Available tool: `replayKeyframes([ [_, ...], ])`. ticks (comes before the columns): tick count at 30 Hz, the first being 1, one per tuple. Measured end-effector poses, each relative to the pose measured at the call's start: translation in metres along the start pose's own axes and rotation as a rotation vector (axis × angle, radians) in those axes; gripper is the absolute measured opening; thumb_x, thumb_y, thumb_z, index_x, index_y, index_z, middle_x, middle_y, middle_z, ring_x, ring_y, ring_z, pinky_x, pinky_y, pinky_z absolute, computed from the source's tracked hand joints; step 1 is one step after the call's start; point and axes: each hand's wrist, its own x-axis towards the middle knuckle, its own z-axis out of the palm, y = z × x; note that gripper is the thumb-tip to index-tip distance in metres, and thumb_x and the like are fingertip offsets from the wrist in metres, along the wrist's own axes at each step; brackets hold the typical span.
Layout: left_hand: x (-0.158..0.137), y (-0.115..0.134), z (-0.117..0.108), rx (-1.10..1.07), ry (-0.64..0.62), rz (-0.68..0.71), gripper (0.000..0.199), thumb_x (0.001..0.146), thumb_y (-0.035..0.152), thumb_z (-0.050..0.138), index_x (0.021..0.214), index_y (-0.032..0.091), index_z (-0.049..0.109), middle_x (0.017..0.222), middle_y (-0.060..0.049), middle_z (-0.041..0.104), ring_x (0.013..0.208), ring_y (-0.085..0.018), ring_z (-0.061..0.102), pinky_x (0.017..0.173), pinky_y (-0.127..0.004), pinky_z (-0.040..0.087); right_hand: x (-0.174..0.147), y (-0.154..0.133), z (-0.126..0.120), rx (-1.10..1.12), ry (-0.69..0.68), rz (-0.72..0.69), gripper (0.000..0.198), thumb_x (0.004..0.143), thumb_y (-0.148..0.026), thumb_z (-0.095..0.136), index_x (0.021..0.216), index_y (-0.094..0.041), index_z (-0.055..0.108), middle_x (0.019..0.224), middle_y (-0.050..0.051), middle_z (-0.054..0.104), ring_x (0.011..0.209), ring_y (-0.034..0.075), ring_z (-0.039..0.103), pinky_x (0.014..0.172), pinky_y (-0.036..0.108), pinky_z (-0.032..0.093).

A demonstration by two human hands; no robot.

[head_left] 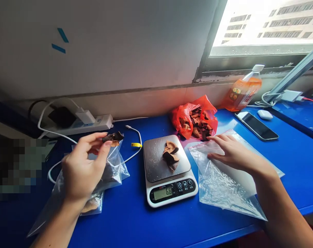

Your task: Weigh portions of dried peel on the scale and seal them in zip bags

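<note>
My left hand (85, 165) pinches a dark, curled piece of dried peel (113, 138) above some filled clear bags (113, 168). On the steel plate of a white kitchen scale (153, 162) lie a few brown curled peel pieces (171, 155); its display reads 6.6. My right hand (231, 151) rests over flat clear zip bags (223, 186), fingers apart and nothing visible in them. Just beyond its fingertips, a red plastic bag (180, 115) gapes, full of dried peel (196, 124).
A power strip (99, 124) with white cables runs along the wall at the left. An orange drink bottle (245, 89), a phone (258, 125) and a white earbud case (264, 114) stand or lie at the back right. The blue table (130, 213) has its front edge near me.
</note>
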Motion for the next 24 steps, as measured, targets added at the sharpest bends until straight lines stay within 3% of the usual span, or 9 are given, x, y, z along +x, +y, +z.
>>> replayKeyframes([
  [5, -0.009, 0.007, 0.009, -0.060, -0.123, 0.161, 0.022, 0.087, 0.035, 0.064, 0.106, 0.023, 0.068, 0.093, -0.001, 0.077, 0.077, -0.019, 0.072, 0.074, -0.029, 0.057, 0.001, -0.009, -0.002, 0.012, 0.031, -0.006, 0.049, 0.088, -0.052, 0.055, 0.124, -0.019, 0.060, 0.113, 0.016, 0.067, 0.105, 0.033, 0.062, 0.087, 0.048, 0.053],
  [11, -0.018, 0.018, 0.017, -0.100, -0.241, 0.200, 0.018, 0.087, 0.037, 0.062, 0.100, 0.025, 0.069, 0.089, 0.000, 0.076, 0.071, -0.018, 0.071, 0.069, -0.028, 0.056, 0.001, -0.018, -0.008, 0.024, -0.020, 0.007, 0.053, 0.092, -0.054, 0.050, 0.130, -0.017, 0.057, 0.114, 0.017, 0.066, 0.108, 0.033, 0.060, 0.088, 0.049, 0.052],
  [18, -0.030, 0.032, 0.026, -0.234, -0.442, 0.041, 0.021, 0.084, 0.039, 0.063, 0.093, 0.023, 0.072, 0.089, -0.002, 0.077, 0.072, -0.018, 0.070, 0.064, -0.028, 0.054, 0.000, -0.017, -0.012, 0.042, -0.076, -0.013, 0.055, 0.092, -0.057, 0.045, 0.131, -0.019, 0.056, 0.112, 0.015, 0.065, 0.108, 0.033, 0.059, 0.090, 0.048, 0.050],
  [24, -0.029, 0.042, 0.032, -0.338, -0.449, -0.091, 0.023, 0.081, 0.039, 0.066, 0.094, 0.020, 0.071, 0.088, -0.003, 0.076, 0.072, -0.018, 0.069, 0.064, -0.027, 0.054, 0.001, -0.018, -0.016, 0.068, -0.117, -0.012, 0.055, 0.092, -0.057, 0.045, 0.132, -0.021, 0.055, 0.112, 0.014, 0.064, 0.106, 0.032, 0.059, 0.093, 0.049, 0.049],
])
